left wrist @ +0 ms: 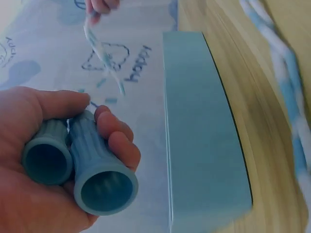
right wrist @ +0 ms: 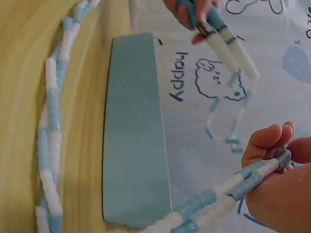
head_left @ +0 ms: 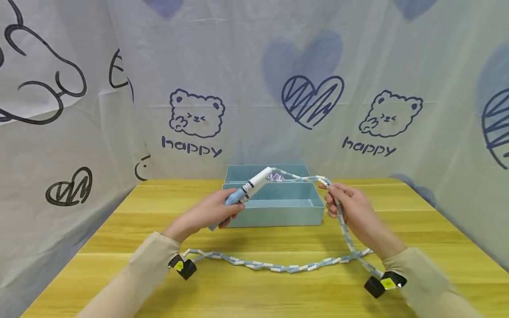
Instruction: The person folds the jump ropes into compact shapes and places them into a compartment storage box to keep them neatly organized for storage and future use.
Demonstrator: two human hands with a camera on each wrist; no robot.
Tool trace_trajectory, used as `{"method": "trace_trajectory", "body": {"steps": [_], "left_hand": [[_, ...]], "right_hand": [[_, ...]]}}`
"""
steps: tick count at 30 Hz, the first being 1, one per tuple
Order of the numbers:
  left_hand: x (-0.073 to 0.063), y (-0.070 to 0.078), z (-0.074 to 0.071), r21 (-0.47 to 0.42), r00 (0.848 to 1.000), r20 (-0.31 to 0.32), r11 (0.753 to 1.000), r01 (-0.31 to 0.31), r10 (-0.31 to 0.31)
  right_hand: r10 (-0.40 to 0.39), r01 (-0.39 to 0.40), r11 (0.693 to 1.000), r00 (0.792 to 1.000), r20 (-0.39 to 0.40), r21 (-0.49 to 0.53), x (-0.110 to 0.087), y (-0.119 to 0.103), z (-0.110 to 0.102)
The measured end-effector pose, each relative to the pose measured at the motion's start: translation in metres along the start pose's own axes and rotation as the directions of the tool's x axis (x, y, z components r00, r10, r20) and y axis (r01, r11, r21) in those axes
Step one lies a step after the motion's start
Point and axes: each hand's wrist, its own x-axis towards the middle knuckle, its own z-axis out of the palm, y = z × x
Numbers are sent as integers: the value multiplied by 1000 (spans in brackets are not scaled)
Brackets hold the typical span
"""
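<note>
My left hand grips both handles of a beaded jump rope side by side. The handles have white ends and blue grips, and the left wrist view shows the hollow ends of the blue grips. From the white ends, doubled strands of blue and white beads run across to my right hand, which pinches them between thumb and fingers. Below that hand the beaded cord hangs down to the table. More of the doubled cord lies in a wavy line along the tabletop.
Behind the hands, a light blue box with compartments stands on the wood-grain table. Something purple and white lies in its rear part. A printed curtain hangs at the back and both sides.
</note>
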Motion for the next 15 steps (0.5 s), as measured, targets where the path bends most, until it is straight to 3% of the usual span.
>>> {"method": "trace_trajectory", "body": {"steps": [9,15], "left_hand": [[21,17,34,-167,992,76,982,-90,104],[29,20,51,-262,962,208,958,-121,178]], "right_hand": [[-21,26,998,998,67,-65,6,16,34],[-58,69,994,989,134,-81,11,28,50]]}}
